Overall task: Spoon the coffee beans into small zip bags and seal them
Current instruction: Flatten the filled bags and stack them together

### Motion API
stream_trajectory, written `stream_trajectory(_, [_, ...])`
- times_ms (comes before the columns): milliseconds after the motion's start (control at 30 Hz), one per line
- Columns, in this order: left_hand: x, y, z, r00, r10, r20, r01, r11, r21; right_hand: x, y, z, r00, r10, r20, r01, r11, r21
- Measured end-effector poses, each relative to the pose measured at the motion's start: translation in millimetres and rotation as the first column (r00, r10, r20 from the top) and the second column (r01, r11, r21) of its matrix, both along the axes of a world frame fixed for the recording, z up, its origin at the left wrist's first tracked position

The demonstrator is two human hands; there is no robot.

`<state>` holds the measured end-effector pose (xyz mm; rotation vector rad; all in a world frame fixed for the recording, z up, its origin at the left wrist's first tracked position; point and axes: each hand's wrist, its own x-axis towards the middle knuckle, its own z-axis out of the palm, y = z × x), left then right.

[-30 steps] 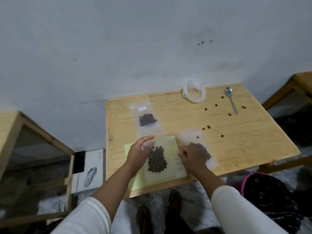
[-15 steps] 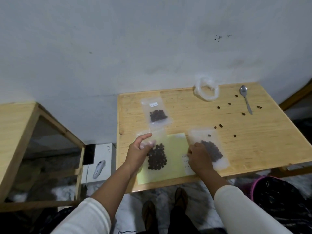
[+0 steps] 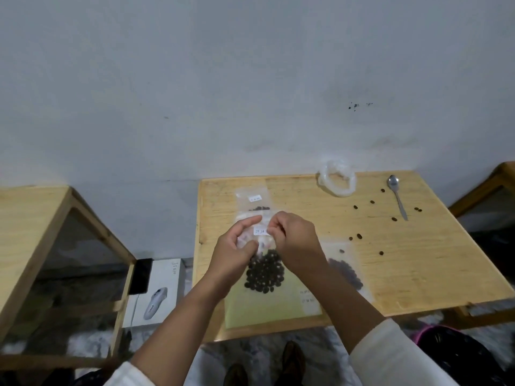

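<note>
Right hand (image 3: 295, 240) moved off right bag (image 3: 345, 270) since earlier frame, now joins left hand (image 3: 237, 250) at middle bag (image 3: 264, 270). Both hands' fingers pinch that bag's top edge, near white label. Beans pooled in its lower half, over green sheet (image 3: 267, 307) on tabletop (image 3: 418, 260). Third bag (image 3: 255, 200) beyond hands. Spoon (image 3: 398, 196), loose beans (image 3: 359, 235), crumpled plastic (image 3: 337, 181) far right.

Clear zip bag (image 3: 264, 263) of dark coffee beans (image 3: 264, 275), upper edge between both hands, over green sheet (image 3: 264, 307).
</note>
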<state>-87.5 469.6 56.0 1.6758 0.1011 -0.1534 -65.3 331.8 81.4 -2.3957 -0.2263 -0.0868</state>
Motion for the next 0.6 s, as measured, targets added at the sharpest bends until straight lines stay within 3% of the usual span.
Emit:
stream_trajectory(167, [-3.4,4.0,22.3,0.995,0.068,0.077,-0.065,0.997,-0.033,-1.8,11.8,14.7,0.993,0.022,0.118,-0.007,0.992,-0.128])
stream_trajectory(300, [-2.0,2.2,28.2,0.964,0.253,0.082,-0.248,0.967,-0.056,-9.2,18.8,18.7,0.957,-0.05,0.286,0.059,0.998,-0.024])
stream_trajectory(433, [6.0,-1.8,33.1,0.94,0.335,0.068,-0.332,0.942,-0.059,-11.1,22.5,4.5,0.811,0.043,0.583,0.08,0.98,-0.184])
stream_trajectory(600, [24.8,-3.2,28.5,0.928,0.367,0.058,-0.365,0.93,-0.043,3.6,17.8,-8.7,0.814,0.004,0.581,0.148,0.966,-0.214])
